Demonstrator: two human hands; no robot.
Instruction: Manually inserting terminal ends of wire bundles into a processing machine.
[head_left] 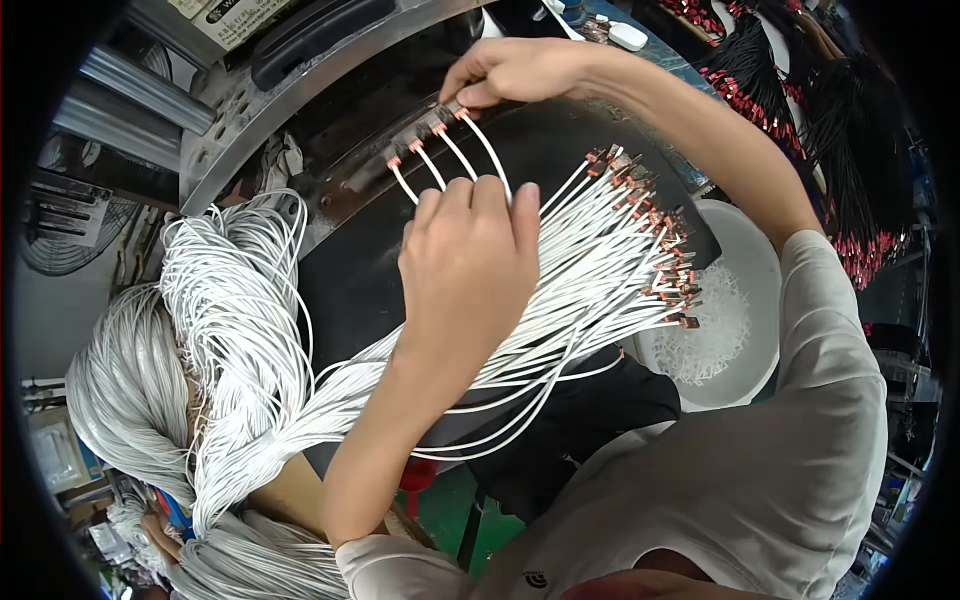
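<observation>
My left hand (470, 250) is closed, knuckles up, over several white cables (487, 145) that fan out beyond its fingers. Their orange-and-dark connectors (418, 146) sit in a row along a metal strip at the machine's front. At the right end of that row, the thumb and fingers of my right hand (520, 75) pinch at the last connector (461, 113); its tip is partly hidden by them. Under my left wrist a thick bundle of white cables (590, 260) lies across a black mat (345, 265), its orange-and-brown connector ends (665, 240) spread out at the right.
Looped white cable (235, 310) and grey-white coils (125, 375) are heaped at the left. A pale round tub (765, 290) with translucent scraps stands right of the mat. Black cables with red ends (860, 245) hang at the far right. A curved metal machine edge (245, 150) borders the back left.
</observation>
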